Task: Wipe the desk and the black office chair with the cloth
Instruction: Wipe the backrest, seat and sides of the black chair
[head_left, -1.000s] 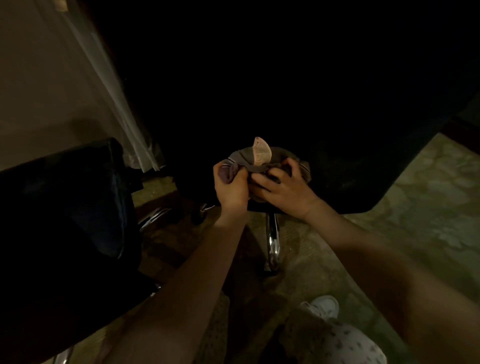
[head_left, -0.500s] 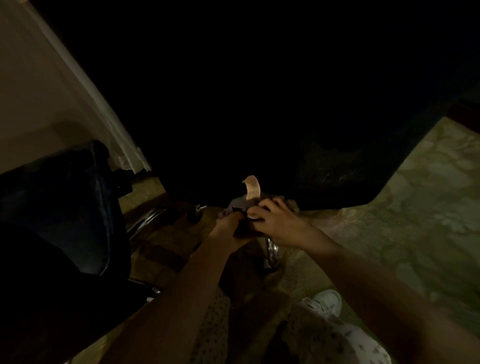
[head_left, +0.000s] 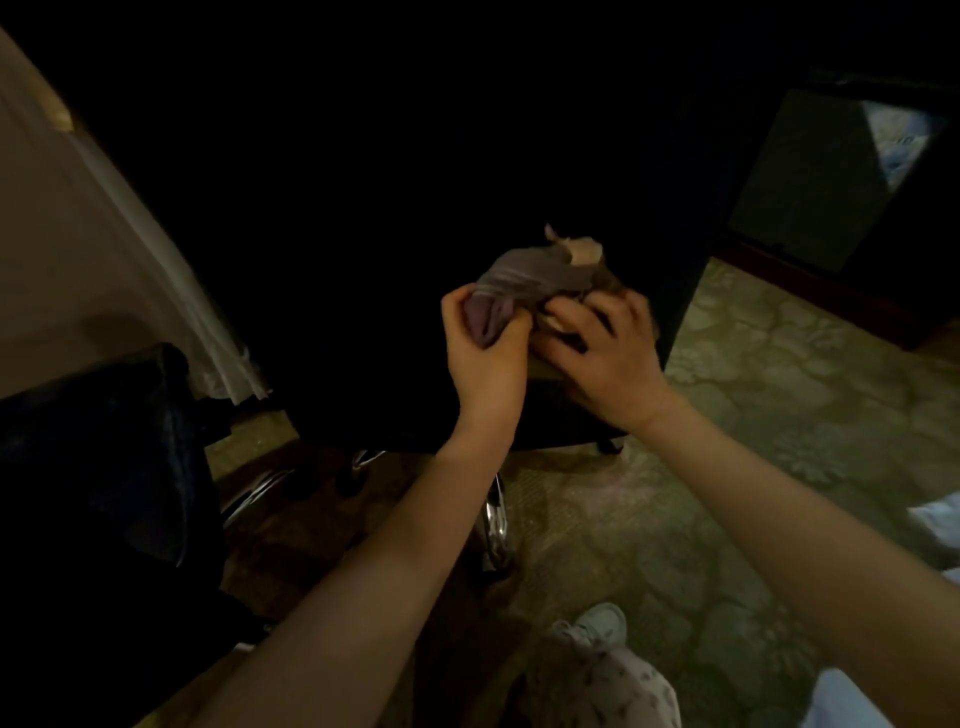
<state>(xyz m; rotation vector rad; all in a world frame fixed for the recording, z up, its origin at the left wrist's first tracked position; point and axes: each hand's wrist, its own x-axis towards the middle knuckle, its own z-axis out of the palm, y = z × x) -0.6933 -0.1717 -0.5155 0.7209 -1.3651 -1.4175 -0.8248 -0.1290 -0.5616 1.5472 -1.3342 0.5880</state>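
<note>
Both hands, left hand (head_left: 485, 358) and right hand (head_left: 605, 348), grip the cloth (head_left: 524, 283) between them.

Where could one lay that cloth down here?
For the cloth, bare carpet lies right of the chair, up to the dark cabinet. Left of the chrome leg it is crowded: more legs, a dark bulky shape, a curtain.

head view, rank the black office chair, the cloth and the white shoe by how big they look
1. black office chair, mostly dark but plainly largest
2. cloth, bunched up
3. white shoe, only its toe shows and it sits farther off, so its rank against the cloth is unsure
</note>
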